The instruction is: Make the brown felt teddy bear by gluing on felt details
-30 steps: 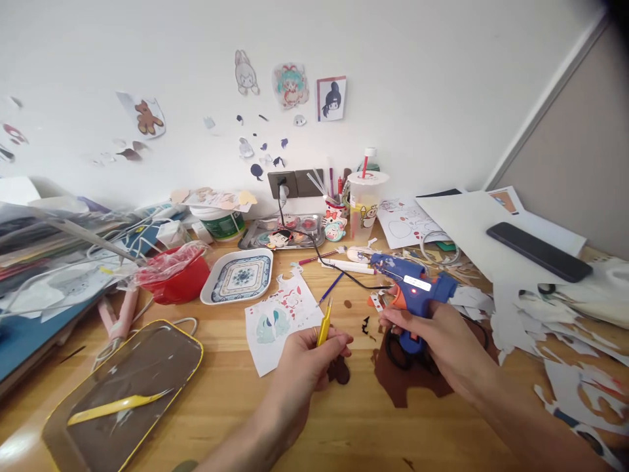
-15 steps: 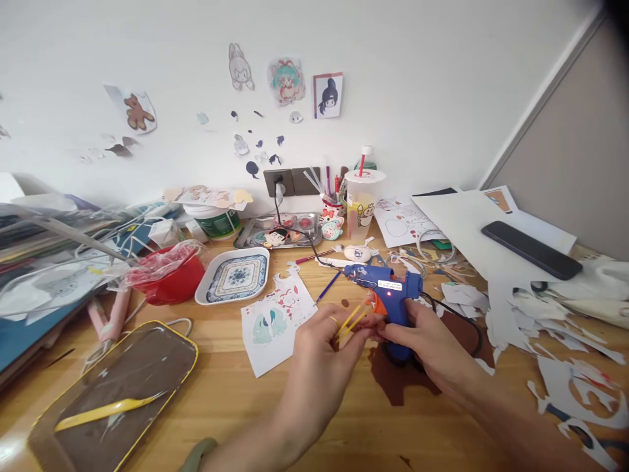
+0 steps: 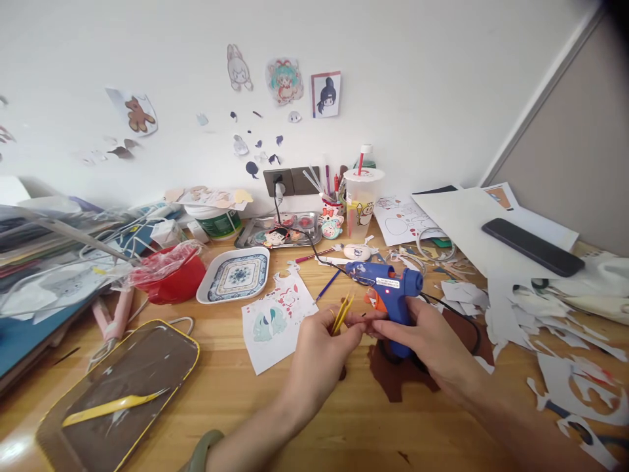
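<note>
The left hand (image 3: 319,341) is closed in a pinch on thin yellow tweezers (image 3: 341,313), whose tips point up and to the right. The right hand (image 3: 422,341) is wrapped around the handle of a blue glue gun (image 3: 388,285), near the middle of the wooden tabletop (image 3: 221,400). The fingertips of both hands meet just beside the gun's orange trigger. A brown paper piece (image 3: 398,383) lies under the right hand.

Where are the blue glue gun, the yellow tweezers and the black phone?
blue glue gun (image 3: 393,287), head view, on its barrel.
yellow tweezers (image 3: 341,313), head view, on the prongs.
black phone (image 3: 533,247), head view, on its screen.
</note>
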A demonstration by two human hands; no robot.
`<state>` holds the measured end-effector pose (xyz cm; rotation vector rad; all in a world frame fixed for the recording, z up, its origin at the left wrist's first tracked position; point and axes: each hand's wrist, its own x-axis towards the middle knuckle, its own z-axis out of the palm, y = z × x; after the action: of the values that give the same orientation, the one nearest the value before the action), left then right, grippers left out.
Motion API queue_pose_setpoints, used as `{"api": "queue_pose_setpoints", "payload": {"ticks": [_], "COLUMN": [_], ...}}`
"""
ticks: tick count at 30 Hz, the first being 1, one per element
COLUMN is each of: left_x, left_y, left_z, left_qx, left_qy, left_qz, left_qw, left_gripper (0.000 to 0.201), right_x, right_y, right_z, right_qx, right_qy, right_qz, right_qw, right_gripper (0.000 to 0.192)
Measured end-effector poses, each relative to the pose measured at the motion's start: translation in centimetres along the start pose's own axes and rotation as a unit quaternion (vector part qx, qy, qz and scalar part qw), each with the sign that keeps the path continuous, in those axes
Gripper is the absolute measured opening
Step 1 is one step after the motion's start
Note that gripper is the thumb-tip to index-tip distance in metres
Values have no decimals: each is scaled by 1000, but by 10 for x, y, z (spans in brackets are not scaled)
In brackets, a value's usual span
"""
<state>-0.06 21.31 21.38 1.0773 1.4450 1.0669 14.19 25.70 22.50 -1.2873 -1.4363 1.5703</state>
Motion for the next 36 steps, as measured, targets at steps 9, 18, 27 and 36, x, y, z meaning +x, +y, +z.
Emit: {"api": "queue_pose_setpoints", "payload": {"ticks": [9, 18, 27, 36], "left_x": [-1, -23, -22, -22], "left_y": [-3, -18, -32, -30], "left_z": [0, -14, -15, -16], "left_qx": [-17, 263, 449, 474], "left_qy": [2, 13, 43, 28], "left_qz": [-53, 182, 298, 264], "left_qw": [998, 948, 841, 840], "left_gripper": [18, 35, 37, 39], "right_x": [2, 6, 7, 4], "right_y": [0, 5, 7, 4], "right_z": [1, -2, -2, 1], "right_qx": [-45, 61, 56, 7], "right_qy": [15, 52, 45, 51], "right_qz": [-13, 2, 14, 24], "right_qw": [999, 997, 997, 998], "right_gripper": [18, 21, 25, 19]}}
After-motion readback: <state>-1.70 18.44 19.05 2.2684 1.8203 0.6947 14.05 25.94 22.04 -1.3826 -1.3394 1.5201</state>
